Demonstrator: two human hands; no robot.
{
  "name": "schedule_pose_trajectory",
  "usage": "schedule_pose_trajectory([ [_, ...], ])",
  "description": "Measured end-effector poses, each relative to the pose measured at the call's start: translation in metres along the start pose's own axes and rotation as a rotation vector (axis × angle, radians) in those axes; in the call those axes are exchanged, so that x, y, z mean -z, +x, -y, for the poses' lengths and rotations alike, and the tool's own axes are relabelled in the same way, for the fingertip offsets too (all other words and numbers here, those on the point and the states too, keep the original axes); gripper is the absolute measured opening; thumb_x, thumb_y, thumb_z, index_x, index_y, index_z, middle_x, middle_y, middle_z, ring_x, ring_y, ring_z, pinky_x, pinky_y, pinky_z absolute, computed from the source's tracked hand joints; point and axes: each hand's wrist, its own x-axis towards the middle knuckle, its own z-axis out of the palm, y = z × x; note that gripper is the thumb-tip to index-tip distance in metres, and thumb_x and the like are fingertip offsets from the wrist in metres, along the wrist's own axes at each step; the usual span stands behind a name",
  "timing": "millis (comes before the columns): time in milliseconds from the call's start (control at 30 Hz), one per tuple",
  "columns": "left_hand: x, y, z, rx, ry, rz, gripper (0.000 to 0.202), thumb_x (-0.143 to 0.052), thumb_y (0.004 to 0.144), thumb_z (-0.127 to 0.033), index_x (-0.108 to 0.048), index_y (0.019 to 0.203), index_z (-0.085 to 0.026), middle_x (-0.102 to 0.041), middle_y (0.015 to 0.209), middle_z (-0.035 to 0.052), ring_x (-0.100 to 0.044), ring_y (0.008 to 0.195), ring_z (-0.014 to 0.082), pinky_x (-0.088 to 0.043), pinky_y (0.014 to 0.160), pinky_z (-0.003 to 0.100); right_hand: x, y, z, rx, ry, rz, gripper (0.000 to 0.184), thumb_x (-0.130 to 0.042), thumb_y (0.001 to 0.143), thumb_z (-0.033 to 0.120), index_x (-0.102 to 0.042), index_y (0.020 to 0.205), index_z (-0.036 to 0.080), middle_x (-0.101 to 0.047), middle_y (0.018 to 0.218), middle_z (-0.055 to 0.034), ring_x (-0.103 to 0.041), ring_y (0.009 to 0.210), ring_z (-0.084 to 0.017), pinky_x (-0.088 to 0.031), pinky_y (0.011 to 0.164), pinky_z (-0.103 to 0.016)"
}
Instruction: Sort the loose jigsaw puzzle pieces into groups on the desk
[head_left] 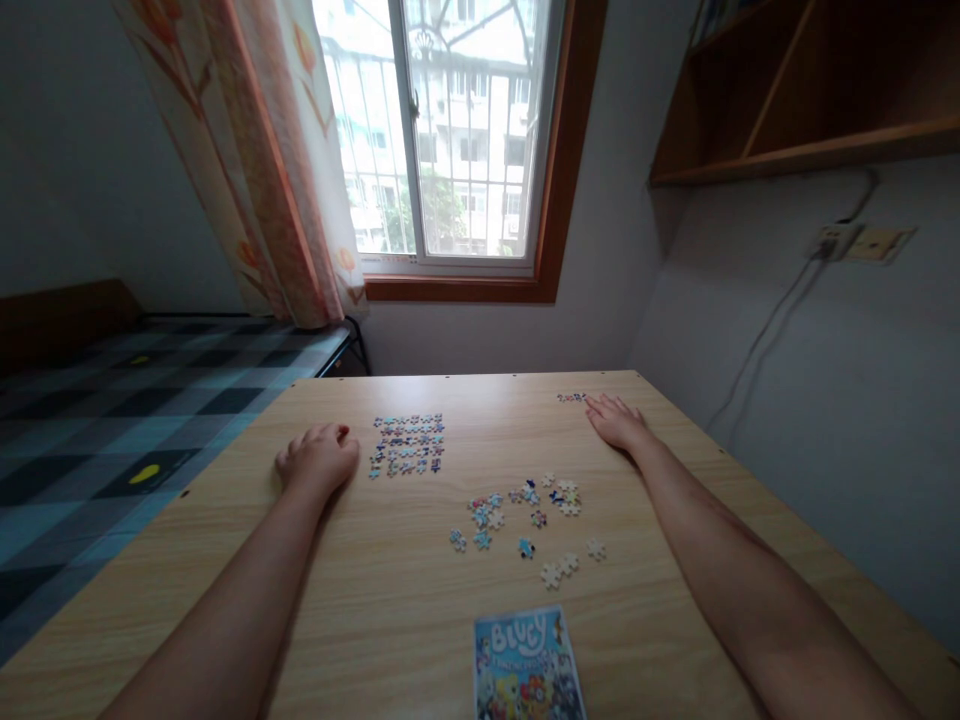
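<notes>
My left hand (319, 458) rests on the tabletop with its fingers curled in, and nothing shows in it. Just right of it, jigsaw pieces (407, 443) lie in several spaced rows. At the far right of the table my right hand (616, 420) lies low with fingers stretched out. Its fingertips are at the right end of a short row of puzzle pieces (570, 398), touching or nearly so. Between the arms is a loose scatter of puzzle pieces (487, 512), some picture side up. Several pale pieces (568, 563) lie face down nearer me.
A Bluey puzzle box (527, 665) lies at the near edge of view on the wooden table (375, 600). Beyond the table are a window (472, 150) and curtain (277, 180). A checked bed (150, 410) stands left; a shelf (810, 150) hangs right.
</notes>
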Motion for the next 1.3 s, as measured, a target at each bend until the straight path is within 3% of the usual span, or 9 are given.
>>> schedule_pose_trajectory([
  [567, -0.001, -0.001, -0.001, 0.005, -0.001, -0.002, 0.050, -0.046, 0.081, -0.045, -0.063, 0.121, -0.022, -0.057, 0.133, 0.0129, -0.051, 0.119, 0.0363, -0.037, 0.100, 0.050, 0.004, -0.007, 0.002, 0.000, 0.028, -0.067, 0.058, -0.017, 0.098, 0.051, -0.024, 0.153, 0.034, -0.023, 0.158, -0.0029, -0.024, 0.144, -0.029, -0.020, 0.114, -0.058],
  [633, -0.001, -0.001, 0.000, 0.011, 0.001, 0.003, 0.049, -0.046, 0.081, -0.045, -0.062, 0.122, -0.023, -0.057, 0.133, 0.0127, -0.050, 0.119, 0.0358, -0.037, 0.100, 0.049, 0.010, -0.012, 0.005, 0.046, 0.073, -0.173, 0.057, -0.023, 0.098, 0.049, -0.030, 0.152, 0.031, -0.030, 0.156, -0.0048, -0.029, 0.141, -0.027, -0.024, 0.115, -0.051],
  [733, -0.001, -0.001, -0.001, 0.013, -0.003, 0.004, 0.049, -0.047, 0.080, -0.044, -0.062, 0.121, -0.023, -0.057, 0.133, 0.0123, -0.050, 0.119, 0.0354, -0.037, 0.100, 0.048, 0.025, -0.020, 0.016, 0.240, 0.151, -0.295, 0.048, -0.038, 0.094, 0.045, -0.056, 0.133, 0.023, -0.053, 0.138, -0.0085, -0.047, 0.125, -0.023, -0.035, 0.107, -0.035],
  [800, -0.001, -0.001, -0.001, 0.010, -0.008, 0.001, 0.049, -0.047, 0.080, -0.044, -0.062, 0.121, -0.023, -0.057, 0.133, 0.0121, -0.050, 0.119, 0.0354, -0.036, 0.100, 0.048, 0.038, -0.028, 0.030, 0.404, 0.193, -0.188, 0.041, -0.045, 0.091, 0.047, -0.068, 0.112, 0.020, -0.066, 0.112, -0.0082, -0.058, 0.100, -0.019, -0.043, 0.089, -0.028],
  [867, -0.002, -0.002, -0.001, 0.011, -0.006, 0.000, 0.049, -0.046, 0.080, -0.045, -0.063, 0.121, -0.023, -0.057, 0.133, 0.0119, -0.050, 0.119, 0.0349, -0.036, 0.100, 0.048, 0.051, -0.037, 0.047, 0.566, 0.215, 0.011, 0.039, -0.052, 0.087, 0.050, -0.070, 0.098, 0.018, -0.068, 0.091, -0.0055, -0.058, 0.078, -0.015, -0.042, 0.071, -0.024],
  [1033, -0.002, -0.003, 0.000, -0.007, 0.003, -0.012, 0.049, -0.044, 0.081, -0.047, -0.062, 0.120, -0.024, -0.057, 0.134, 0.0115, -0.049, 0.120, 0.0339, -0.035, 0.100, 0.047, 0.073, -0.065, 0.086, 0.723, 0.151, 0.377, 0.036, -0.068, 0.075, 0.052, -0.070, 0.087, 0.018, -0.065, 0.079, -0.0022, -0.052, 0.064, -0.010, -0.033, 0.055, -0.021],
  [1133, -0.001, -0.003, 0.000, 0.001, 0.005, -0.002, 0.049, -0.043, 0.081, -0.047, -0.062, 0.121, -0.024, -0.056, 0.135, 0.0113, -0.049, 0.120, 0.0340, -0.036, 0.099, 0.047, 0.075, -0.075, 0.095, 0.715, 0.119, 0.471, 0.032, -0.072, 0.071, 0.044, -0.070, 0.090, 0.018, -0.066, 0.082, -0.0021, -0.053, 0.065, -0.010, -0.033, 0.054, -0.020],
  [1300, -0.001, -0.003, -0.001, -0.002, 0.003, 0.003, 0.050, -0.044, 0.081, -0.046, -0.061, 0.122, -0.024, -0.057, 0.134, 0.0115, -0.049, 0.119, 0.0342, -0.036, 0.099, 0.047, 0.067, -0.079, 0.097, 0.691, 0.100, 0.522, 0.027, -0.070, 0.069, 0.033, -0.071, 0.093, 0.019, -0.068, 0.085, -0.0020, -0.057, 0.068, -0.011, -0.036, 0.054, -0.020],
])
